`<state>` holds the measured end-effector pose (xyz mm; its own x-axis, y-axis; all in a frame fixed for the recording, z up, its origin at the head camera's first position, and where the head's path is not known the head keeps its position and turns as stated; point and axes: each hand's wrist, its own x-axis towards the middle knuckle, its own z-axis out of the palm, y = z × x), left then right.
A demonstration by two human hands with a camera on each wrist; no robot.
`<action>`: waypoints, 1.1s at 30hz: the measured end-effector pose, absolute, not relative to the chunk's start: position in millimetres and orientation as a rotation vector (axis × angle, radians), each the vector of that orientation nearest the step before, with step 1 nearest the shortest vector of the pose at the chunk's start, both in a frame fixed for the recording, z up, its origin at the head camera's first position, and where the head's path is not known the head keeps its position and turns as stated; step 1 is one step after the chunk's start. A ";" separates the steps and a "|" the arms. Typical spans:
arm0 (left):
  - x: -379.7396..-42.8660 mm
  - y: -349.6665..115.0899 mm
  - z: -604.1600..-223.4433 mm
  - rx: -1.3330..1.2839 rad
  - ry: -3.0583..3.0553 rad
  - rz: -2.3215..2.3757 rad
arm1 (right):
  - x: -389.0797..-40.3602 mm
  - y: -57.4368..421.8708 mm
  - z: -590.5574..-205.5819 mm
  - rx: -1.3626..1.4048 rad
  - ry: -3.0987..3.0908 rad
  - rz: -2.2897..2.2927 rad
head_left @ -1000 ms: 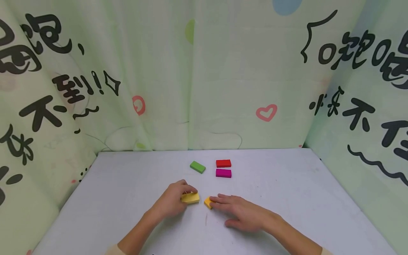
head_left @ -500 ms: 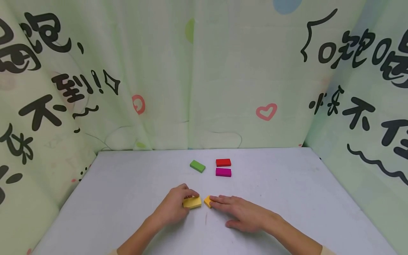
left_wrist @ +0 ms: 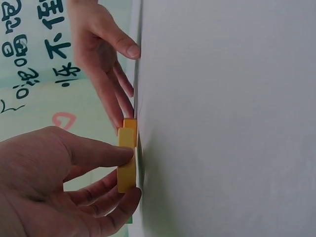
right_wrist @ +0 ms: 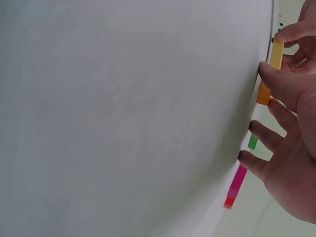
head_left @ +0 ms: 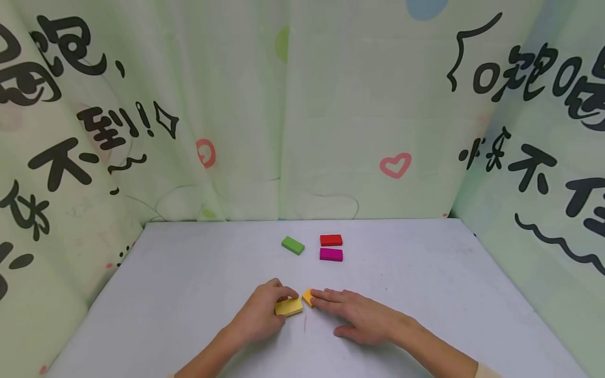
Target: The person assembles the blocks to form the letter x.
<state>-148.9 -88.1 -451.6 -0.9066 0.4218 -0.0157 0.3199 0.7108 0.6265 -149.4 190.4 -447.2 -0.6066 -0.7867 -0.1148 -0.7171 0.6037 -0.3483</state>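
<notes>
My left hand pinches a pale yellow block between thumb and fingers, down at the white table. In the left wrist view, the thumb lies across the face of the yellow block. Just to its right is an orange-yellow block, partly covered by the fingertips of my right hand. That hand lies low over the table with fingers extended and thumb spread away, touching the orange block's right side. A narrow gap shows between the two blocks in the head view. Both blocks' undersides are hidden.
Farther back on the white table lie a green block, a red block and a magenta block. The magenta one sits just in front of the red. Printed curtains hang behind and at both sides.
My left hand has slid the yellow block rightward and toward the person, nearer the orange block. The right hand and orange block have stayed almost still.
</notes>
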 end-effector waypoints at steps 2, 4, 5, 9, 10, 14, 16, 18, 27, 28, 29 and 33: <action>-147.8 -87.3 -451.4 0.588 2.752 0.969 | -149.7 190.3 -447.4 -1.220 2.571 -0.400; -146.4 -86.5 -451.4 0.587 2.751 0.975 | -149.8 190.2 -447.4 -1.216 2.569 -0.404; -145.7 -86.0 -451.2 0.592 2.752 0.981 | -149.6 190.1 -447.3 -1.216 2.568 -0.404; -141.6 -84.2 -450.9 0.613 2.750 1.001 | -148.3 190.3 -447.2 -1.237 2.572 -0.406; -140.8 -83.8 -450.9 0.618 2.751 1.004 | -148.0 190.4 -447.2 -1.244 2.574 -0.405; -138.4 -82.0 -451.0 0.622 2.765 1.005 | -147.3 190.5 -447.4 -1.271 2.581 -0.403; -137.8 -81.3 -451.5 0.615 2.776 1.002 | -147.4 190.5 -447.3 -1.280 2.583 -0.400; -137.5 -80.9 -452.2 0.619 2.786 1.003 | -147.4 190.4 -447.1 -1.282 2.582 -0.399; -136.8 -81.7 -446.6 0.617 2.754 0.943 | -148.1 190.7 -446.8 -1.260 2.566 -0.400; -136.9 -82.0 -445.2 0.612 2.746 0.924 | -148.3 190.6 -446.7 -1.256 2.566 -0.399; -136.7 -82.3 -444.1 0.612 2.741 0.909 | -148.3 190.5 -446.7 -1.254 2.566 -0.399; -135.3 -83.8 -442.1 0.644 2.734 0.863 | -148.1 190.3 -446.7 -1.251 2.568 -0.397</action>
<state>-135.3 -83.8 -442.1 -0.8844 0.4629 -0.0600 0.3445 0.7341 0.5852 -148.1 190.3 -446.7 -0.5968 -0.7949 -0.1095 -0.7246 0.5926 -0.3519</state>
